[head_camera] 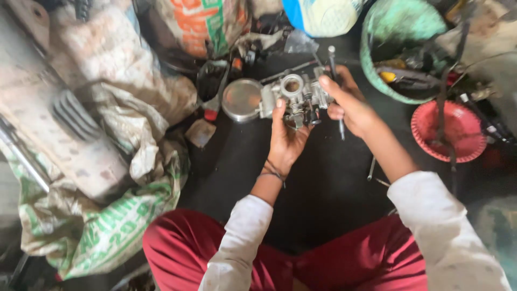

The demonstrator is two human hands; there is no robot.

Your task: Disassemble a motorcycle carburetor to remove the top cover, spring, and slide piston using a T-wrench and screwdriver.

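A grey metal carburettor [298,94] with a round bore and a spring is held above the dark floor at upper centre. My left hand [285,137] grips it from below, thumb up against its left side. My right hand [350,105] closes round its right side and also holds a thin metal tool [336,81] that runs upright through the fingers. A round silver metal cap [242,99] lies on the floor just left of the carburettor.
Printed sacks [113,215] and a worn engine part [59,124] fill the left. A green woven basket [398,48] of tools and a red bowl [458,132] sit at right. A red-handled tool [212,105] lies by the cap. Thin rods [371,168] lie on the floor. My crossed red-trousered legs are below.
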